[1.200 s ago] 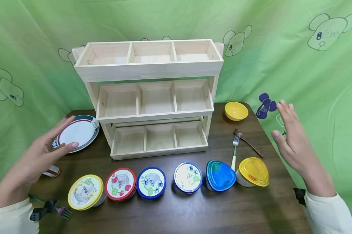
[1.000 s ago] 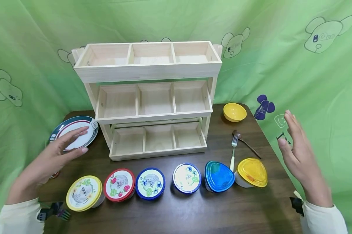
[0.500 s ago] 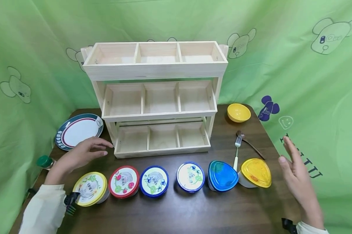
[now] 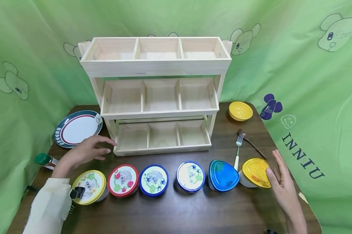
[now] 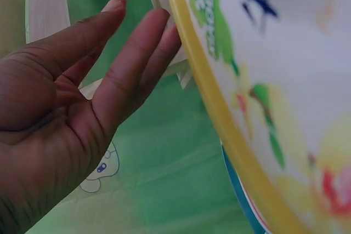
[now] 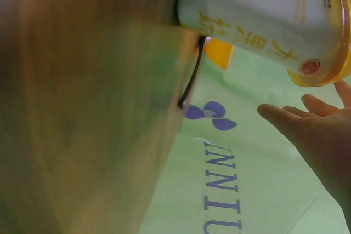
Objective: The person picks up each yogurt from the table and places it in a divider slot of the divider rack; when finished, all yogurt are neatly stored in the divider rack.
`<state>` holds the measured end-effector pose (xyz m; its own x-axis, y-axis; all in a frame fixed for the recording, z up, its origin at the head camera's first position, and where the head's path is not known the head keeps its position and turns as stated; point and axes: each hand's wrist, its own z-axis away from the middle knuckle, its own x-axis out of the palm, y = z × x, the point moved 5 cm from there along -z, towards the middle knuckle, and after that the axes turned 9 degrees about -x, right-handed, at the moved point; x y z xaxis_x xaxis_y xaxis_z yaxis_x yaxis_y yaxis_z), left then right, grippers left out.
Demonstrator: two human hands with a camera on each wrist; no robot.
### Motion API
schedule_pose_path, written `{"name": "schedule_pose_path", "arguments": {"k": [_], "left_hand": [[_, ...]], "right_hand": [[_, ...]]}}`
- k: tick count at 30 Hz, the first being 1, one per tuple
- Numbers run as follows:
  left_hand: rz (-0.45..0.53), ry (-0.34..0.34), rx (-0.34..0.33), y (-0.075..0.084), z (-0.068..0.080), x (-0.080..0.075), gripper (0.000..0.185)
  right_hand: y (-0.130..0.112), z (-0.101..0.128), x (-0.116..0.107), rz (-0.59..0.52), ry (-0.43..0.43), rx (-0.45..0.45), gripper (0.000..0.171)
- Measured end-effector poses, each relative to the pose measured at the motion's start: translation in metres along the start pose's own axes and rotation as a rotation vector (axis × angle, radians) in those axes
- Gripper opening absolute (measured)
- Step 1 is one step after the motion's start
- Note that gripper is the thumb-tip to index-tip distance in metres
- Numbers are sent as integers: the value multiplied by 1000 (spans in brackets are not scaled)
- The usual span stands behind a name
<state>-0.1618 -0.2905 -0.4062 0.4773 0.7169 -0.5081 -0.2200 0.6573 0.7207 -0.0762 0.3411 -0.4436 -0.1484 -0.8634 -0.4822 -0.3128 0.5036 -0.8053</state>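
Observation:
My left hand (image 4: 88, 150) reaches over the table with its fingers loosely extended, the index fingertip right at the left end of the shelf's bottom tray (image 4: 164, 150). Below its wrist sits a round tub with a yellow lid (image 4: 89, 187), which fills much of the left wrist view. At the right, my right hand (image 4: 283, 187) has its fingers fairly straight and its thumb beside a yellow-lidded container (image 4: 255, 172). In the right wrist view the fingertips are close to that container's lid. Both hands hold nothing.
A three-tier wooden rack (image 4: 155, 68) stands at the back. Along the front are a red-lidded tub (image 4: 123, 180), two blue-rimmed tubs and a blue-lidded container (image 4: 223, 175). Around it lie a plate (image 4: 77, 128), a green-capped jar (image 4: 44, 159), a fork (image 4: 238, 151), a spoon (image 4: 253, 145) and a yellow bowl (image 4: 240, 111).
My left hand has moved right, from beside the plate to the rack's lower left corner. My right hand has come down and inward to the yellow-lidded container. The view has shifted slightly.

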Motion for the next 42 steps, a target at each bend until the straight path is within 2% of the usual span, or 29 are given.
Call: {"name": "schedule_pose_path", "arguments": {"k": [6, 10, 15, 23, 27, 31, 42], "left_hand": [[-89, -10, -27, 2, -5, -1, 34], [-183, 16, -13, 3, -6, -1, 34], [-266, 46, -23, 7, -5, 0, 33], [-327, -55, 58, 16, -1, -11, 31], [-296, -109, 87, 12, -3, -17, 31], [-237, -178, 75, 4, -10, -17, 32], [-175, -227, 53, -12, -30, -18, 32]], "right_hand": [[6, 12, 5, -34, 22, 51, 59], [8, 18, 10, -94, 32, 49, 54], [9, 20, 14, -67, 28, 47, 51], [10, 21, 16, -15, 7, 69, 49], [9, 21, 16, -15, -2, 55, 48], [9, 19, 16, -5, -24, 68, 49], [10, 20, 16, -23, -23, 43, 46]]}}
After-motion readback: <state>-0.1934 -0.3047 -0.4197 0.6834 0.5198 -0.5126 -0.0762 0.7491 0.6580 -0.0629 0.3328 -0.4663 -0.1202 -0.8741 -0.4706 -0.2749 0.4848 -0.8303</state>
